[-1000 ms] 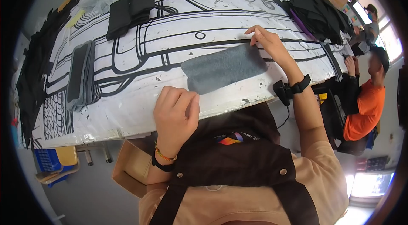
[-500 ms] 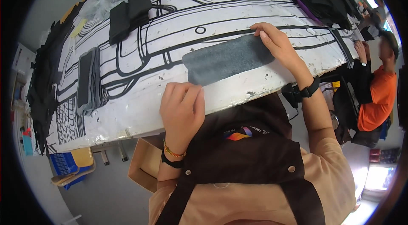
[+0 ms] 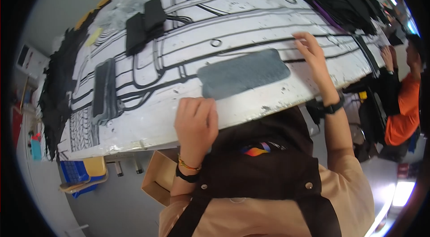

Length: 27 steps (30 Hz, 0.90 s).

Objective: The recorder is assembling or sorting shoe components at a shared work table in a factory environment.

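A grey rectangular piece of fabric (image 3: 244, 73) with rounded corners lies flat near the front edge of the table. At its near left corner is my left hand (image 3: 195, 120), its fingers curled down and pressed together. Whether they pinch the corner or only rest by it is hidden. Beyond the fabric's right end, my right hand (image 3: 313, 55) hovers apart from it, fingers spread and holding nothing.
The white table (image 3: 152, 134) bears black line drawings. To the left stand a stack of grey pieces (image 3: 104, 91), two black folded stacks (image 3: 145, 24) and dark cloth strips (image 3: 58, 85). Black fabric (image 3: 345, 6) is heaped far right, near a person in orange (image 3: 401, 123).
My right hand has come off the fabric's right end and moved right, its fingers opening. My left hand stays by the near left corner. The whole view has shifted slightly.
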Each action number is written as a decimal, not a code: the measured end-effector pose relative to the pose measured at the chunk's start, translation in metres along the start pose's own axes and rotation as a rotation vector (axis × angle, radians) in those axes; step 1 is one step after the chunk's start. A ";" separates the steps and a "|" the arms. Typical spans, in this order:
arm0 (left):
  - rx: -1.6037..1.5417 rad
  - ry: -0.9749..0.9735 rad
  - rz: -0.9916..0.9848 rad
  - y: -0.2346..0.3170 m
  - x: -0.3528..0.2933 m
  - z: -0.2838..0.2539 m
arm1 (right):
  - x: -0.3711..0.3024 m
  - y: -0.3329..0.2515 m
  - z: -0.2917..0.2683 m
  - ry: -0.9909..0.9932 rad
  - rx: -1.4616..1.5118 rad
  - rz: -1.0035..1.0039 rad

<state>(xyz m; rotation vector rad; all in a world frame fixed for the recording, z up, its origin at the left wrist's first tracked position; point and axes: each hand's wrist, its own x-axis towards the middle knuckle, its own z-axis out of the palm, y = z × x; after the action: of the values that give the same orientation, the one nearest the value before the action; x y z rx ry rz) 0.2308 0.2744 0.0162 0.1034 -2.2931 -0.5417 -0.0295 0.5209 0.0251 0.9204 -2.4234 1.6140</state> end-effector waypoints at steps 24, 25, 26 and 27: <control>0.353 -0.137 0.011 -0.211 0.224 0.013 | -0.030 0.032 -0.003 0.081 -0.238 -0.287; 0.428 -0.136 -0.030 -0.220 0.225 0.017 | -0.031 0.035 -0.006 0.064 -0.190 -0.315; 0.456 -0.167 -0.064 -0.228 0.227 0.020 | -0.032 0.036 -0.003 0.093 -0.173 -0.317; 0.503 -0.193 -0.090 -0.232 0.229 0.020 | -0.032 0.036 -0.004 0.098 -0.181 -0.321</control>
<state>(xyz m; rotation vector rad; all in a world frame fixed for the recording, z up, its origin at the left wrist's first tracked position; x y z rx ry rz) 0.0340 0.0176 0.0613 0.4152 -2.5773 -0.0052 -0.0230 0.5474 -0.0148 1.1011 -2.1762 1.2761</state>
